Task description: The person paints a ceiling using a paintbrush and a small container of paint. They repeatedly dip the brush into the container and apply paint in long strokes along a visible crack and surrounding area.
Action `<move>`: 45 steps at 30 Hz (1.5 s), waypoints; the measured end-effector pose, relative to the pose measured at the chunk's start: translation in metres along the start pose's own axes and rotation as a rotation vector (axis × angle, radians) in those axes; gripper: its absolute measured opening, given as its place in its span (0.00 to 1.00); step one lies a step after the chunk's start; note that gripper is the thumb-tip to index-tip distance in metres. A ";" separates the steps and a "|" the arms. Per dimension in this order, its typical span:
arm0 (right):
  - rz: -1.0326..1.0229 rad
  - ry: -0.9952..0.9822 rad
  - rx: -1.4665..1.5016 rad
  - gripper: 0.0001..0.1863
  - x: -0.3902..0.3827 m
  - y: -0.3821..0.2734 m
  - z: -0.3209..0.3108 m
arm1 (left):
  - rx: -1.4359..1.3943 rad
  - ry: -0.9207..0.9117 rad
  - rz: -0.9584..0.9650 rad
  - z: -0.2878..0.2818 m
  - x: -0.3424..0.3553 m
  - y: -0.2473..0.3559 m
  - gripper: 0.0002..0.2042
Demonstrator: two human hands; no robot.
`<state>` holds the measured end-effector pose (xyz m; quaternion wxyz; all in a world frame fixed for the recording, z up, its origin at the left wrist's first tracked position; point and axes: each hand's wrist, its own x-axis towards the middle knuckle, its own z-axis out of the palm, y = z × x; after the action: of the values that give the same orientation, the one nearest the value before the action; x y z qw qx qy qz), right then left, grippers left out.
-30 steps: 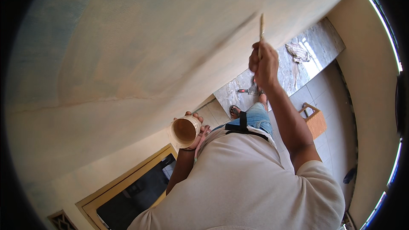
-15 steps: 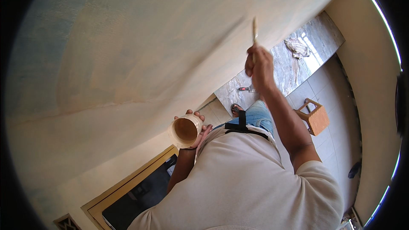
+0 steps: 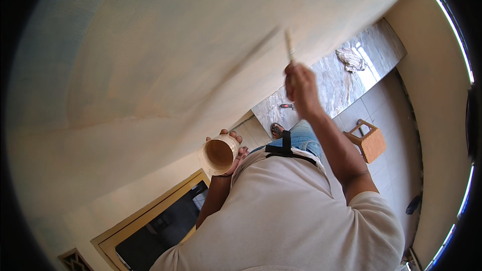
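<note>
My right hand point(image 3: 302, 85) grips a slim, pale brush point(image 3: 289, 45) at one o'clock; my left hand point(image 3: 240, 157) curls round a cream cylindrical tub point(image 3: 205, 158). The mottled blue-beige wall point(image 3: 165, 55) seems part-coated.

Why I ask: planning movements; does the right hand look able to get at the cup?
Probably yes: the right hand holds a brush, but nothing visible blocks its way to the cup in the left hand.

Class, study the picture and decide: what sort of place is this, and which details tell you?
Probably part of a house, perhaps a room or covered porch; which one isn't clear. The patchily coloured wall, glossy marble-patterned slab and woven-look stool suggest it.
</note>
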<state>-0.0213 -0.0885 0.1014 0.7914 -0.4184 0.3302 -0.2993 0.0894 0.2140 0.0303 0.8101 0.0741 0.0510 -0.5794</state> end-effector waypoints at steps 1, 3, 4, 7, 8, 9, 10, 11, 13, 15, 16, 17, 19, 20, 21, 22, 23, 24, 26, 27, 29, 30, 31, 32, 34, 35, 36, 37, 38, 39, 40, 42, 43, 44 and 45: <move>-0.109 0.150 -0.034 0.20 0.014 -0.018 -0.007 | 0.004 0.032 0.014 -0.007 -0.001 0.002 0.28; -0.259 0.189 0.004 0.21 0.051 -0.045 -0.025 | 0.001 0.078 0.038 -0.018 -0.007 0.004 0.28; -0.257 0.192 0.030 0.22 0.067 -0.053 -0.029 | -0.003 0.091 0.038 -0.022 -0.007 0.004 0.28; -0.120 0.086 -0.101 0.23 0.065 -0.040 0.013 | 0.025 0.082 0.021 -0.021 -0.003 0.002 0.29; -0.078 0.046 -0.172 0.23 0.045 -0.030 0.029 | 0.040 0.074 0.017 -0.018 -0.003 0.002 0.29; -0.019 -0.073 -0.209 0.23 0.027 -0.021 0.032 | 0.047 0.068 0.014 -0.016 -0.002 0.002 0.29; 0.042 -0.193 -0.248 0.23 0.013 -0.014 0.033 | 0.051 0.063 0.014 -0.014 -0.001 0.001 0.29; 0.088 -0.210 -0.178 0.23 0.001 -0.012 0.029 | 0.057 0.061 0.016 -0.011 -0.002 0.000 0.29; 0.181 -0.244 -0.033 0.22 -0.013 -0.014 0.011 | 0.009 0.011 -0.011 -0.003 0.000 -0.001 0.28; 0.004 -0.034 0.023 0.20 -0.008 -0.030 -0.004 | 0.002 0.005 0.001 -0.002 -0.004 -0.001 0.28; -0.109 0.016 0.058 0.19 0.009 -0.038 -0.019 | 0.015 0.019 0.014 -0.007 -0.004 0.000 0.28; -0.175 0.110 0.045 0.19 0.024 -0.053 -0.024 | 0.027 0.035 0.029 -0.011 -0.005 0.000 0.29; -0.228 0.138 0.070 0.19 0.064 -0.073 -0.040 | 0.010 0.053 0.009 -0.019 -0.006 0.003 0.29; -0.237 0.140 0.054 0.19 0.075 -0.081 -0.040 | 0.003 0.062 0.004 -0.019 -0.006 0.004 0.29; -0.223 0.119 -0.006 0.21 0.080 -0.077 -0.033 | -0.012 0.047 -0.010 -0.020 -0.005 0.004 0.28; -0.207 0.099 -0.064 0.22 0.083 -0.069 -0.013 | -0.026 0.036 -0.025 -0.018 -0.003 0.003 0.28; -0.219 0.067 -0.110 0.26 0.071 -0.054 0.006 | -0.039 0.025 -0.035 -0.016 -0.003 0.004 0.27; -0.144 0.011 -0.211 0.28 0.052 -0.046 0.021 | -0.021 0.018 -0.037 -0.014 -0.003 0.005 0.27; 0.008 -0.231 -0.328 0.29 0.010 -0.035 0.032 | 0.007 -0.001 -0.033 -0.012 -0.002 0.004 0.27; 0.031 -0.317 -0.381 0.27 -0.008 -0.035 0.032 | -0.003 -0.001 -0.035 -0.011 -0.002 0.002 0.27; 0.114 -0.280 -0.129 0.23 -0.017 -0.035 0.019 | -0.012 0.002 -0.043 -0.007 0.001 0.002 0.27; 0.112 -0.232 0.013 0.22 -0.017 -0.035 0.009 | -0.011 -0.001 -0.037 -0.006 0.000 0.003 0.27; 0.002 -0.133 0.024 0.21 -0.010 -0.044 0.000 | -0.011 -0.004 -0.033 -0.005 0.000 0.003 0.27; -0.109 -0.032 0.035 0.21 0.004 -0.057 -0.009 | -0.013 -0.008 -0.034 -0.005 0.000 0.002 0.27; -0.257 0.092 0.035 0.20 0.040 -0.085 -0.027 | -0.007 -0.010 -0.028 -0.014 -0.001 0.005 0.27; -0.249 0.101 0.029 0.20 0.059 -0.091 -0.029 | -0.006 -0.005 -0.029 -0.018 -0.002 0.005 0.27; -0.241 0.108 0.024 0.21 0.077 -0.097 -0.027 | -0.012 0.003 -0.033 -0.017 -0.003 0.004 0.27; -0.234 0.114 0.019 0.21 0.086 -0.099 -0.022 | -0.017 0.009 -0.036 -0.016 -0.003 0.003 0.27; -0.240 0.149 -0.051 0.22 0.082 -0.090 0.000 | -0.020 0.015 -0.041 -0.014 -0.001 0.004 0.27; -0.262 0.111 -0.152 0.23 0.067 -0.077 0.016 | -0.015 0.007 -0.048 -0.012 0.000 0.004 0.27; -0.191 0.035 -0.201 0.25 0.054 -0.063 0.022 | -0.011 -0.001 -0.055 -0.008 0.002 0.003 0.27; -0.012 -0.192 -0.364 0.26 0.009 -0.055 0.033 | -0.021 -0.002 -0.047 -0.009 0.000 0.000 0.27; 0.041 -0.301 -0.376 0.26 -0.008 -0.055 0.031 | -0.028 0.004 -0.042 -0.009 0.000 0.000 0.27; 0.104 -0.319 -0.230 0.25 -0.014 -0.048 0.026 | -0.033 0.014 -0.040 -0.008 0.000 0.000 0.27; 0.071 -0.252 -0.131 0.25 -0.015 -0.048 0.019 | -0.027 0.000 -0.043 -0.006 0.000 0.001 0.27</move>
<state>-0.0252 -0.0915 0.1549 0.8076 -0.4916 0.2618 -0.1938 0.0908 0.2155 0.0245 0.7984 0.0621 0.0604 -0.5959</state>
